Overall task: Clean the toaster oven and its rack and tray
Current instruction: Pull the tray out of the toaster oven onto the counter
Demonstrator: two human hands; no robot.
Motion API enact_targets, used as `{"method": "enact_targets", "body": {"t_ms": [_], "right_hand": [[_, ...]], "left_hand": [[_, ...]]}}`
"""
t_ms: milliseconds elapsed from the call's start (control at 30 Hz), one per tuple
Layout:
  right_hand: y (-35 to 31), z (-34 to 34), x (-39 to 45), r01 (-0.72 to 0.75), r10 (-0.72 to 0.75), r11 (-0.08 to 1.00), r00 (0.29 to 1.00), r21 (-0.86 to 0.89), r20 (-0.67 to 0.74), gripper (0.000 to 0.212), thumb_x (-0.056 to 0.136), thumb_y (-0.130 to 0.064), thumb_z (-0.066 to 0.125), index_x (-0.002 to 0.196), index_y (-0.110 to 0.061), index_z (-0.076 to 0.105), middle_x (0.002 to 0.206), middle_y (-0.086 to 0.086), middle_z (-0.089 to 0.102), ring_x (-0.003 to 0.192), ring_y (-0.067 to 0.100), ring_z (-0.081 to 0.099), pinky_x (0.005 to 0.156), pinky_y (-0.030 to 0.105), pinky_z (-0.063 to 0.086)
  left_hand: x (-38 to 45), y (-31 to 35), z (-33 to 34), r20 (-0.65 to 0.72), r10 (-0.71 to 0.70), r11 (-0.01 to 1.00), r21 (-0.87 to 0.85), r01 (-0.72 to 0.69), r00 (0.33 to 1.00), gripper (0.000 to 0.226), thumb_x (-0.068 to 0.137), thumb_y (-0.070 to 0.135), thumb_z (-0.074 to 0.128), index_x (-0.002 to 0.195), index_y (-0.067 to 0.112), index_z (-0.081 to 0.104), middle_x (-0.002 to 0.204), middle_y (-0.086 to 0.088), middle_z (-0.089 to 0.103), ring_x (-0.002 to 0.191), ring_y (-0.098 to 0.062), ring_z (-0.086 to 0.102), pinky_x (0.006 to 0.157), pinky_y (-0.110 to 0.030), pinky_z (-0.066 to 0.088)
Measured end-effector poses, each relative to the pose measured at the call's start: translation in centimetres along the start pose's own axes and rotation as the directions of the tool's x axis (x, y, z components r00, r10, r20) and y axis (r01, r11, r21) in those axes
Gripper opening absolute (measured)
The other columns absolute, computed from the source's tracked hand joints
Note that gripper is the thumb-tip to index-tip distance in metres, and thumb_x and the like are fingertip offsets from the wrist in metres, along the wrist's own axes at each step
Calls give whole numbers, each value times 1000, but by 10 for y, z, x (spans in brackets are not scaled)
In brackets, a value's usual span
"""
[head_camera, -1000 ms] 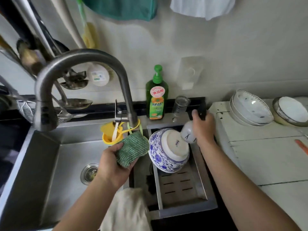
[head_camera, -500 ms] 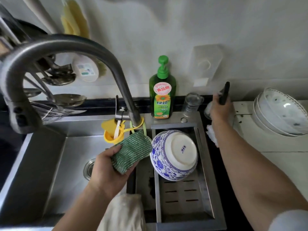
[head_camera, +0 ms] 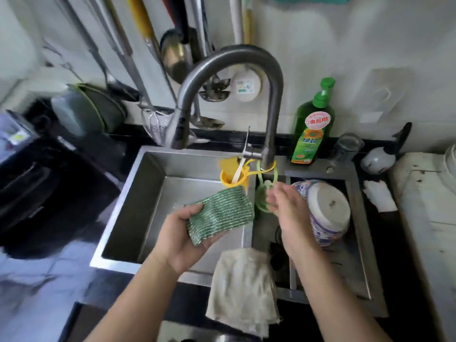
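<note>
Your left hand gripped the green striped scrubbing pad over the sink, below the faucet. Your right hand, fingers loose and empty, hovered beside the upturned blue-and-white bowl; toaster oven, rack and tray were out of view

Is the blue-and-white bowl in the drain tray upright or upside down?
Upside down, tipped on its side: the blue-and-white bowl shows its white base and foot ring to the camera, with its opening facing away.
</note>
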State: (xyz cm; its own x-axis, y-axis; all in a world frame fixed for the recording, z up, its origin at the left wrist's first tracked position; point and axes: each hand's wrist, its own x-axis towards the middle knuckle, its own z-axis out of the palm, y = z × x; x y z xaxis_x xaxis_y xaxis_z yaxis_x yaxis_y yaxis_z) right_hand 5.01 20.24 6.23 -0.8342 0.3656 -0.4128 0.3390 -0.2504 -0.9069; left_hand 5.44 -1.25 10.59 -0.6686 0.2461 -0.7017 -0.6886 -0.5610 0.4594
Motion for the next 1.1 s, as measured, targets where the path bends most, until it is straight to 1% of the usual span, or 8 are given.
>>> {"method": "enact_targets", "body": {"t_ms": [133,300,433,600,733,867,1000,1100], "right_hand": [[22,82,-66,-515,343,848,711,124,614,31,99,-26,54,118,-6,68,118,15,70,108,26,67,95,41,54],[61,164,-121,24,100,910,956,-413,277,21,94,-21,62,81,-8,70,88,15,73,78,22,65,73,39,52],[99,262,-217,353,-157,819,896,-452,416,26,100,-26,49,115,-32,70,105,-14,71,99,3,64,87,18,49],[96,318,-221,274,-164,876,943,-397,288,29,99,-17,54,91,-37,73,81,-19,72,86,9,66,76,22,52],[102,354,-277,335,-122,884,839,-327,530,38,102,-7,48,130,-25,65,129,-14,63,120,-2,56,103,14,44],[100,374,-235,335,-129,816,900,-471,415,33,94,-23,49,108,-43,71,98,-12,74,99,11,68,89,37,56],[112,377,-263,429,-157,809,816,-402,557,38,102,-22,50,131,-45,59,123,-22,64,111,-7,59,101,19,45],[101,381,-234,390,-167,811,869,-436,466,33,99,-18,51,110,-42,72,100,-17,73,96,4,67,86,26,55]], "left_hand": [[-45,27,-67,-62,-13,998,54,16,998,43,96,11,47,132,-4,66,131,-23,67,105,-35,68,103,-49,49],[-75,43,-140,-194,149,972,208,-108,970,31,108,10,42,114,-1,70,106,-18,77,86,-26,75,80,-38,61],[-90,61,-185,-186,236,972,27,-235,954,33,109,29,50,113,3,70,103,-15,77,93,-25,75,84,-37,58],[-127,84,-230,-15,250,968,16,-250,968,38,111,31,45,138,13,64,133,-8,70,128,-22,63,117,-44,42],[-136,132,-266,-135,255,959,-94,-269,957,41,106,40,55,122,5,69,103,-11,77,103,-27,72,101,-44,53],[-136,136,-268,-115,256,965,-23,-260,960,42,110,37,48,132,5,65,125,-10,72,124,-21,64,115,-40,44],[-128,160,-276,-151,264,953,-111,-281,953,37,108,38,52,124,8,66,103,-9,72,96,-21,68,84,-37,54],[-119,155,-266,-156,282,955,-49,-293,947,36,109,37,48,116,9,69,105,-9,74,101,-18,69,92,-35,53]]}}
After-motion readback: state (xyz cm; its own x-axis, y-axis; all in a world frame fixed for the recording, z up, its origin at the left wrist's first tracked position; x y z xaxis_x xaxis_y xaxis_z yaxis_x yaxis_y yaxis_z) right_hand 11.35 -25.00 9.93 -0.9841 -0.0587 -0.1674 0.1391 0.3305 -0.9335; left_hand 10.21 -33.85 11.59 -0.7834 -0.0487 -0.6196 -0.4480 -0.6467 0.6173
